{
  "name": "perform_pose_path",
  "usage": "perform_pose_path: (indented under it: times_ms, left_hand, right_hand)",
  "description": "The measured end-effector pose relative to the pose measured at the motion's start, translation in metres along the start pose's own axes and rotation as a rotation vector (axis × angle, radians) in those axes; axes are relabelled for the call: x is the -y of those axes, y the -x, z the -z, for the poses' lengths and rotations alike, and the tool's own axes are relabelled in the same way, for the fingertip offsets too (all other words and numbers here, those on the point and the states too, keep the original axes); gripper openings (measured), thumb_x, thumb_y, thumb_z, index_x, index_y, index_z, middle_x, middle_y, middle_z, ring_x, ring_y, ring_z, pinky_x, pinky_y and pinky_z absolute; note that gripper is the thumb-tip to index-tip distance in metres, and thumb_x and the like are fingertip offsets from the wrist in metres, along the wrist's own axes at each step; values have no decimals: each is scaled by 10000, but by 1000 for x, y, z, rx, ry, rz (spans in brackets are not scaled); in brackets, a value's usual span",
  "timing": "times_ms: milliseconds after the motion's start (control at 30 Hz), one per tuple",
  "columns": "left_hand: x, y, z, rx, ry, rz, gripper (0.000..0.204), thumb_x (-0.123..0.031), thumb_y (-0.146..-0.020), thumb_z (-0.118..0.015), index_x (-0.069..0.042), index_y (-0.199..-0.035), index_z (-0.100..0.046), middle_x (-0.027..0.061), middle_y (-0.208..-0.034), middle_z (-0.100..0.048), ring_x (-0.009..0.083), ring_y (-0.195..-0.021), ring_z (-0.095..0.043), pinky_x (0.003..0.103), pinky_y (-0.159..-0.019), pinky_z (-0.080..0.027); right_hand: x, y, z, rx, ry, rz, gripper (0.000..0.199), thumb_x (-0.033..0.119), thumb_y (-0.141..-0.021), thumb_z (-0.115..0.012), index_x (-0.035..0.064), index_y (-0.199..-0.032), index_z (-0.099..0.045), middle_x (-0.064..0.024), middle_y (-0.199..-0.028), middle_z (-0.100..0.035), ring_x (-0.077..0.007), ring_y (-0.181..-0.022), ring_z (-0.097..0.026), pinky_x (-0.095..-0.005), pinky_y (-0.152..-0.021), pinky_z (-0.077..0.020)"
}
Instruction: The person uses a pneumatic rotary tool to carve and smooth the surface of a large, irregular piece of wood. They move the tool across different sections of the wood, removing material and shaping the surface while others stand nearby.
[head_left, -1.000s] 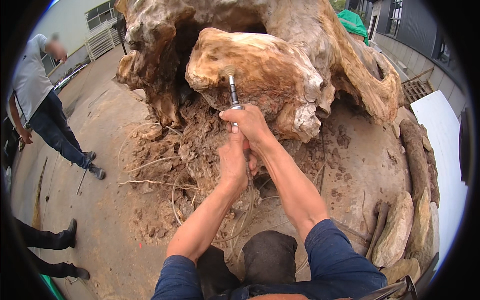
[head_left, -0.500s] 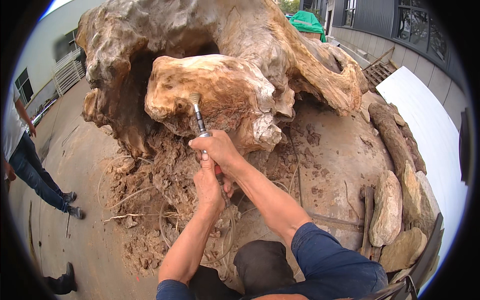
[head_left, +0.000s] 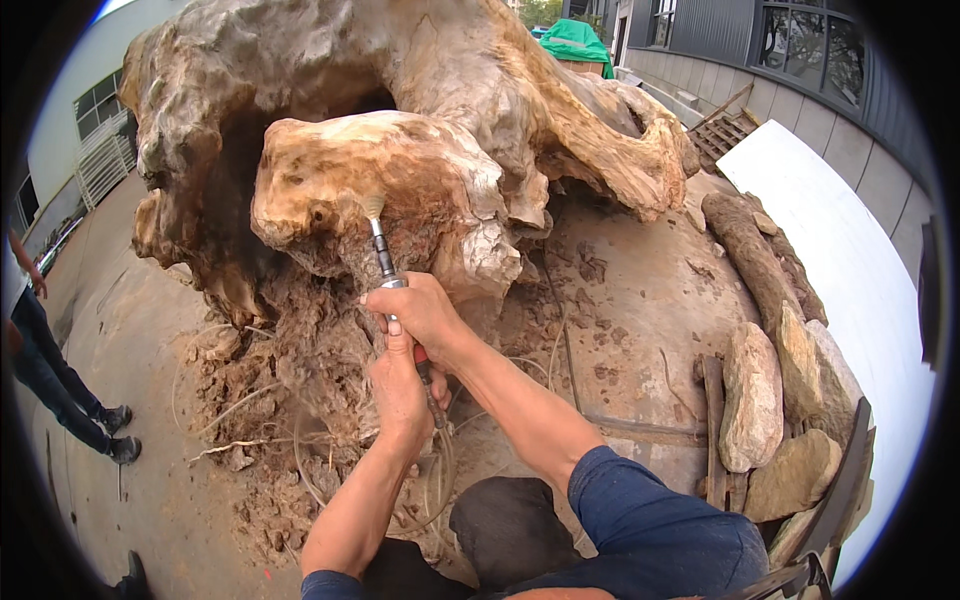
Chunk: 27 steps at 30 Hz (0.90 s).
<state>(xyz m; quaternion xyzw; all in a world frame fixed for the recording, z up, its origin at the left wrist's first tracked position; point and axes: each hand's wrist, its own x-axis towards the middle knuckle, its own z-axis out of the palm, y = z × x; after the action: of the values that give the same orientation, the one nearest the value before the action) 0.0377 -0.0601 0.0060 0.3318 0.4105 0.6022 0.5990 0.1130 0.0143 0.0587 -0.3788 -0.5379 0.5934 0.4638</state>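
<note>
Head view: both hands closed on a slim metal rotary tool with a small brush tip (head_left: 384, 262). Right hand (head_left: 420, 315) wraps the shaft up front, left hand (head_left: 400, 392) grips just behind it. Brush tip touches the pale lobe of the huge gnarled brown tree stump (head_left: 400, 170). Loose brown wood debris (head_left: 270, 400) lies below on the concrete ground. No containers visible.
</note>
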Motion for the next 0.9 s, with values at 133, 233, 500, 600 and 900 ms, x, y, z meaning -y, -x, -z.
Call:
perform_pose_path:
  times_ms: [133, 233, 500, 600, 900]
  left_hand:
    - [12, 5, 1, 31, -13, -28, 631, -666, -1071, -431, -54, -937, -506, 36, -589, -482, 161, -418, -459, 330, -386, -380]
    - [7, -5, -6, 47, -9, -72, 616, -648, -1081, -431, -52, -950, -520, 39, -564, -478, 158, -412, -455, 330, -384, -380]
    - [30, 1, -2, 109, -84, -73, 634, -637, -1074, -471, -23, -945, -561, 68, -678, -545, 165, -435, -496, 321, -389, -385]
    - [41, 6, -1, 118, -39, -51, 651, -619, -1088, -454, -2, -920, -580, 67, -641, -532, 160, -440, -507, 320, -379, -372]
    - [32, 1, -19, 212, -227, -149, 714, -618, -1094, -442, 28, -865, -642, 36, -655, -558, 118, -468, -508, 295, -416, -365]
  right_hand:
    - [-2, 12, 5, 25, -39, 8, 215, 172, -848, -702, 66, -720, -567, -34, -652, -587, -126, -553, -550, -304, -524, -449]
    - [2, 0, 10, 3, -14, 69, 195, 183, -850, -706, 42, -786, -588, -49, -673, -606, -140, -573, -582, -311, -535, -480]
    - [-6, 20, 21, -69, 24, 44, 235, 217, -862, -732, 44, -768, -604, -52, -671, -612, -147, -575, -588, -317, -543, -477]
    - [-15, 27, 20, -94, -31, 12, 228, 209, -861, -730, 41, -775, -601, -59, -677, -612, -159, -572, -588, -322, -542, -475]
    - [-7, 41, 41, -233, -52, 60, 214, 192, -874, -726, 27, -823, -600, -78, -668, -619, -181, -555, -599, -330, -544, -502]
